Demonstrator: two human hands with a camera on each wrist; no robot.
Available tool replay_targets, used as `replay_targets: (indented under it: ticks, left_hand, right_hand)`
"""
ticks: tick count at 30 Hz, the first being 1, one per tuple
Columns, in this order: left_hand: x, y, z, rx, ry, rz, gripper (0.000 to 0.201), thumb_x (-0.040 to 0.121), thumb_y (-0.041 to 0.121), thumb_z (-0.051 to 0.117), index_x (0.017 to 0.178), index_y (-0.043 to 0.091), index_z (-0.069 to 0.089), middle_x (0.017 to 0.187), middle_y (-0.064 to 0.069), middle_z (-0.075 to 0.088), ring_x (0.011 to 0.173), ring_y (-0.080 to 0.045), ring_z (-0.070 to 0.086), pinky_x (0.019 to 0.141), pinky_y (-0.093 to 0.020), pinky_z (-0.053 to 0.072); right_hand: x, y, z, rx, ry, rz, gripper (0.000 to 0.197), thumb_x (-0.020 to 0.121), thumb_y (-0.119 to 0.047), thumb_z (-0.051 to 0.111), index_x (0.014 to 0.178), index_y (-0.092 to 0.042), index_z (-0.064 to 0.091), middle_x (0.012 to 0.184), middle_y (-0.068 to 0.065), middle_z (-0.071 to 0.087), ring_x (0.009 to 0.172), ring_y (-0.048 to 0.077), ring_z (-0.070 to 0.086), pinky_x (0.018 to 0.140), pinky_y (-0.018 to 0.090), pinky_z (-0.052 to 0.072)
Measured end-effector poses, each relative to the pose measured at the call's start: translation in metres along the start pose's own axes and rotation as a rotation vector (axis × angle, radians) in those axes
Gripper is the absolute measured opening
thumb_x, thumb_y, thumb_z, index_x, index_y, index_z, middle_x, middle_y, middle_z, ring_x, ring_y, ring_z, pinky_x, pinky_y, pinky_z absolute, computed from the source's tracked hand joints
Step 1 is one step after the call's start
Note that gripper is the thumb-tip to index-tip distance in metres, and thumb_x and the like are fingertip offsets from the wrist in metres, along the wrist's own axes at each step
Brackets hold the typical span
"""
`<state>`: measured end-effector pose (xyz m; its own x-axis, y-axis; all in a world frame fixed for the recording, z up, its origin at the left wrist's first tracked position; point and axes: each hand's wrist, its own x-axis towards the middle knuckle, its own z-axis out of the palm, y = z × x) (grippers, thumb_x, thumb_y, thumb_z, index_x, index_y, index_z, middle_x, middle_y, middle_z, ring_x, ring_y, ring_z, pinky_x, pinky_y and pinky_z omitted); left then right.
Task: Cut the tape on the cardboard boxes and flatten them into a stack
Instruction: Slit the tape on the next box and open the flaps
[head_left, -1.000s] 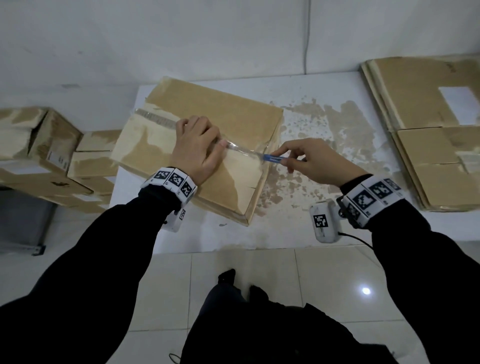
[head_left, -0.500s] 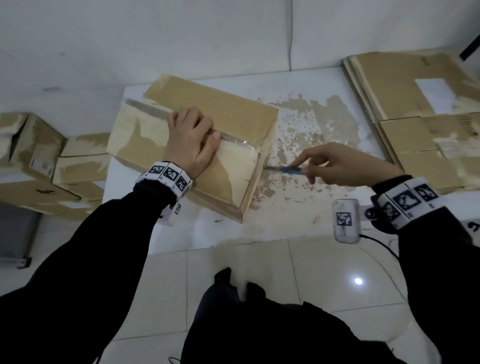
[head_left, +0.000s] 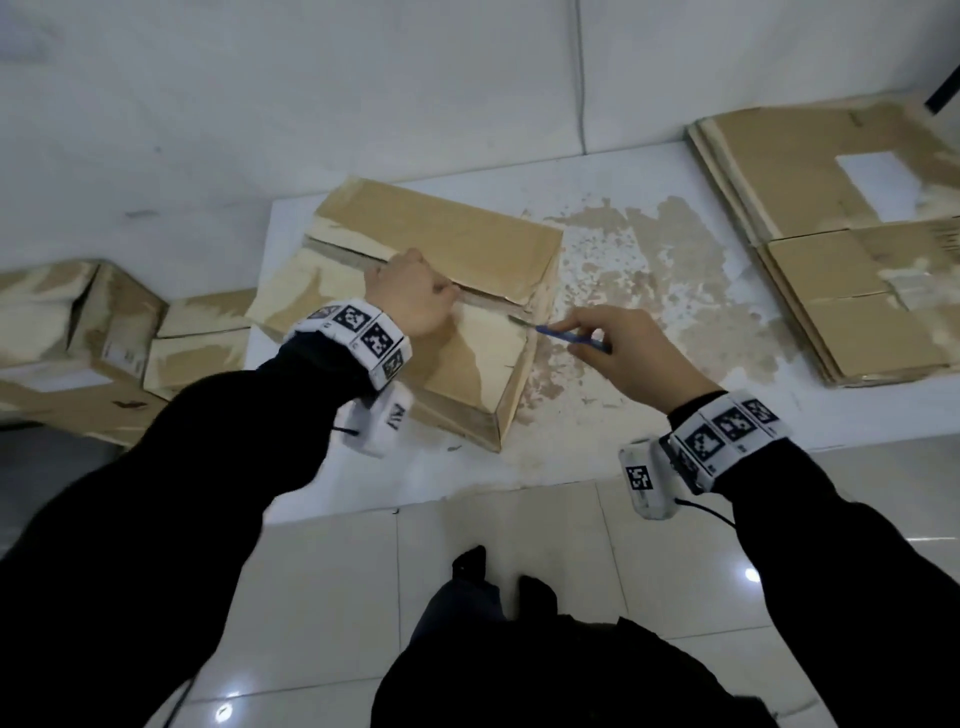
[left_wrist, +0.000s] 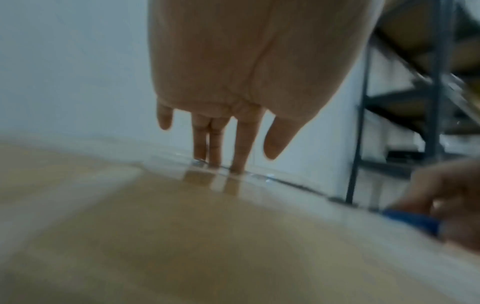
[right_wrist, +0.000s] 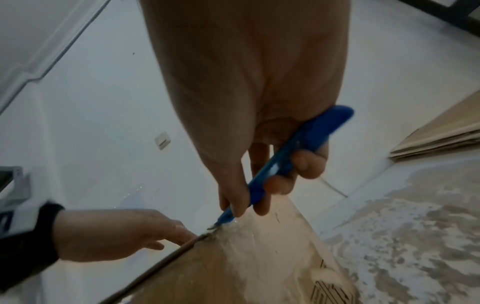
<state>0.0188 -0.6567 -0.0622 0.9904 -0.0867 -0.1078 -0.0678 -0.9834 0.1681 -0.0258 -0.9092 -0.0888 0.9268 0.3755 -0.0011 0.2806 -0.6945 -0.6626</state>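
- Unflattened cartons (head_left: 78, 332), far left: brown corrugated board with pale torn patches, heaped beside the table; cut off by the frame edge.
- Cardboard box (head_left: 457, 244), on the white table (head_left: 597, 467): flat rectangular carton, scuffed tan surface, glossy clear tape along the centre seam; the seam shows as a dark gap between the top flaps.
- Left hand (head_left: 410, 301): resting on the box top, straight fingers (left_wrist: 239, 144) pressing down at the seam; fingertips are hidden in the head view, blurred in the wrist view.
- Knife (right_wrist: 293, 156): slim blue plastic handle, short metal blade with its tip at the seam's right-hand end.
- Right hand (head_left: 639, 358): fingers and thumb pinching the knife handle.
- Table surface: white coating worn away in mottled brown patches.
- Flattened stack (head_left: 831, 234), right: layered cardboard sheets lying flat, white label; partly out of frame.
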Motion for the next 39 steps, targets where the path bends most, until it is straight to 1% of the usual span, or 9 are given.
replay_targets:
  ticks: [6,9,13,20,25,29,33,36,39]
  left_hand:
    - [-0.004,0.024,0.016,-0.920,0.103,-0.561,0.031,0.084,0.042,0.064,0.068,0.017,0.061,0.076,-0.003,0.062,0.085,-0.024,0.059,0.090,-0.036,0.044]
    - [0.002,0.035,0.009,-0.974,0.107,-0.690,0.040,0.085,0.041,0.067,0.064,0.013,0.049,0.065,0.000,0.050,0.063,-0.018,0.048,0.074,-0.026,0.038]
    - [0.009,0.040,0.002,-0.913,0.053,-0.758,0.038,0.085,0.040,0.068,0.086,0.007,0.051,0.080,-0.005,0.055,0.081,-0.024,0.052,0.078,-0.027,0.041]
    - [0.006,0.035,0.003,-0.876,0.133,-0.583,0.024,0.088,0.035,0.065,0.076,0.013,0.062,0.081,-0.001,0.060,0.090,-0.026,0.059,0.078,-0.026,0.041]
    - [0.003,0.016,-0.011,-0.244,0.028,-0.262,0.050,0.095,0.053,0.039,0.064,0.015,0.049,0.067,-0.002,0.055,0.076,-0.027,0.053,0.095,-0.041,0.038]
    - [-0.007,0.008,-0.049,0.074,0.080,0.026,0.043,0.097,0.035,0.039,0.068,0.011,0.058,0.068,-0.005,0.055,0.080,-0.028,0.052,0.101,-0.045,0.033]
    - [-0.039,-0.013,-0.092,0.028,-0.115,0.116,0.034,0.088,0.034,0.046,0.077,0.007,0.063,0.071,-0.008,0.060,0.073,-0.026,0.056,0.067,-0.033,0.042]
    - [-0.077,-0.023,-0.101,-0.090,-0.273,0.099,0.022,0.087,0.032,0.053,0.086,0.016,0.068,0.073,0.004,0.061,0.059,0.002,0.052,0.058,-0.016,0.038]
    - [-0.106,-0.036,-0.089,-0.117,-0.296,0.113,0.017,0.086,0.027,0.056,0.101,0.030,0.064,0.090,0.006,0.062,0.068,0.000,0.053,0.067,-0.022,0.043]
  right_hand:
    - [-0.009,-0.004,0.004,-0.152,0.096,-0.102,0.023,0.093,-0.013,0.056,0.113,-0.019,0.066,0.086,0.001,0.056,0.074,0.019,0.052,0.065,0.038,0.047]
    - [-0.009,-0.004,0.000,-0.205,0.150,-0.097,0.024,0.094,-0.013,0.054,0.115,-0.017,0.066,0.084,-0.001,0.050,0.070,0.019,0.049,0.061,0.039,0.045]
    - [-0.001,-0.003,0.002,-0.266,0.117,-0.107,0.026,0.094,-0.010,0.053,0.116,-0.015,0.066,0.085,0.002,0.052,0.070,0.023,0.052,0.060,0.037,0.044]
    - [0.025,0.025,-0.012,-0.182,0.352,0.143,0.026,0.093,-0.007,0.050,0.115,-0.010,0.064,0.086,0.013,0.063,0.074,0.029,0.058,0.062,0.032,0.042]
    - [-0.014,0.095,0.025,0.068,0.290,0.516,0.021,0.096,-0.016,0.050,0.111,-0.005,0.060,0.093,0.015,0.067,0.076,0.022,0.057,0.059,0.026,0.038]
    - [-0.021,0.130,0.060,0.004,0.145,0.615,0.021,0.091,-0.009,0.053,0.110,-0.001,0.060,0.099,0.023,0.064,0.092,0.036,0.059,0.071,0.033,0.043]
    - [-0.006,0.083,0.056,-0.008,0.360,0.270,0.025,0.095,-0.019,0.052,0.112,-0.004,0.061,0.109,0.016,0.058,0.106,0.031,0.050,0.088,0.036,0.039]
    - [0.009,0.012,0.051,0.089,0.343,-0.182,0.030,0.096,-0.026,0.045,0.096,-0.005,0.067,0.098,0.006,0.060,0.097,0.018,0.049,0.085,0.024,0.033]
    - [0.019,-0.017,0.063,0.003,0.253,-0.336,0.038,0.094,-0.030,0.041,0.092,-0.004,0.069,0.099,0.008,0.063,0.098,0.023,0.053,0.088,0.025,0.033]
